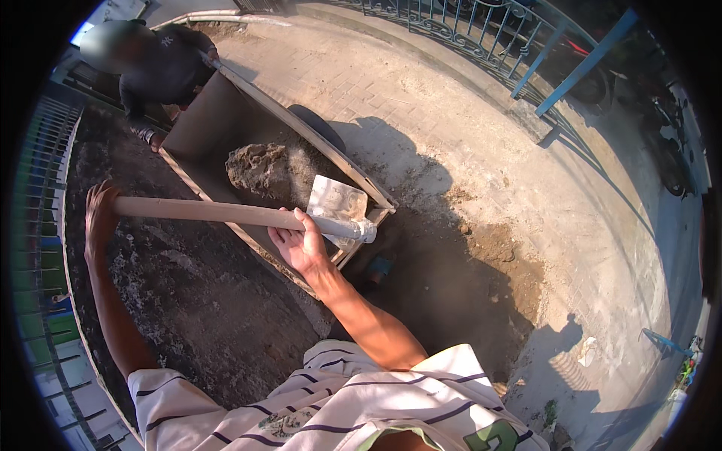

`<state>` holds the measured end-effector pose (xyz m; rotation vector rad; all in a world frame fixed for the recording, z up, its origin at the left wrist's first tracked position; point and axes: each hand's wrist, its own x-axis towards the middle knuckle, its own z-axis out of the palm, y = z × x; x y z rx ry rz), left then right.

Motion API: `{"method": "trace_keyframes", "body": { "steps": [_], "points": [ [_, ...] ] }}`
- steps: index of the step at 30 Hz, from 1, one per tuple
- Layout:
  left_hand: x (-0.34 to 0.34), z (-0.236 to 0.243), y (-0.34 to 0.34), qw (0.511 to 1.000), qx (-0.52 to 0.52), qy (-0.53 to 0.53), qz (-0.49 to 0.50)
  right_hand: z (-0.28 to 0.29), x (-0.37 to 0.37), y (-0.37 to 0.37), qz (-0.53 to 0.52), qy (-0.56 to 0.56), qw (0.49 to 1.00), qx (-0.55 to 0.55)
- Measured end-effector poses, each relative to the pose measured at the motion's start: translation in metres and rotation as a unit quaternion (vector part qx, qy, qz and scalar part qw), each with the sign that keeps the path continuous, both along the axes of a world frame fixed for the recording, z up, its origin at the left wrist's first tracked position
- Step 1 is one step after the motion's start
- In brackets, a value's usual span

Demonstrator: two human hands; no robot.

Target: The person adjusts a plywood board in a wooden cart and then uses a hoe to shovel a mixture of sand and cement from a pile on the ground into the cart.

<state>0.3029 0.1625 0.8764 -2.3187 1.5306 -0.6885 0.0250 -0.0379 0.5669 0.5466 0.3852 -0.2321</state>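
To handle the hoe [203,212] well in this position, both hands should, I think, share its weight. The left hand [103,210] is closed around the free end of the handle, outside the left long edge of the cart [197,120], and seems well placed to turn the tool. The right hand [301,244] grasps the handle from below, near the blade, so it probably carries most of the load. It would be good to move slowly and with firm wrists, because the head is likely the heavier end. The blade is better lifted clear of the near end board and the near right corner, where it could catch. A wide swing should be avoided, since another person [162,75] has one hand [156,140] at the far left corner of the cart.

The head of the hoe is at the near end of the cart, close to the right corner; whether it touches the wood, I cannot tell. The handle is long, straight and light brown, and looks paler near the head. The blade [335,195] is broad and whitish grey, with tan stains like dry soil. Around the middle of the cart lies a rough brown lump [259,169].
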Motion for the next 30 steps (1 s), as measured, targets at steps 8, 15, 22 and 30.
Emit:
{"method": "trace_keyframes", "body": {
  "steps": [8,15,22,30],
  "points": [
    [-0.164,-0.316,-0.053,0.909,0.174,0.376,0.044,-0.106,-0.301,-0.051,-0.001,0.363,0.931,-0.032],
    [-0.501,-0.452,-0.182,0.587,0.48,0.641,-0.123,-0.165,-0.651,-0.079,-0.261,0.65,0.714,-0.005],
    [-0.803,-0.427,-0.228,0.562,0.382,0.701,-0.217,-0.104,-0.846,-0.101,-0.399,0.716,0.543,-0.18],
    [-0.986,-0.586,-0.269,0.577,0.353,0.69,-0.257,-0.236,-0.821,-0.094,-0.205,0.83,0.51,-0.09]
  ]
}}
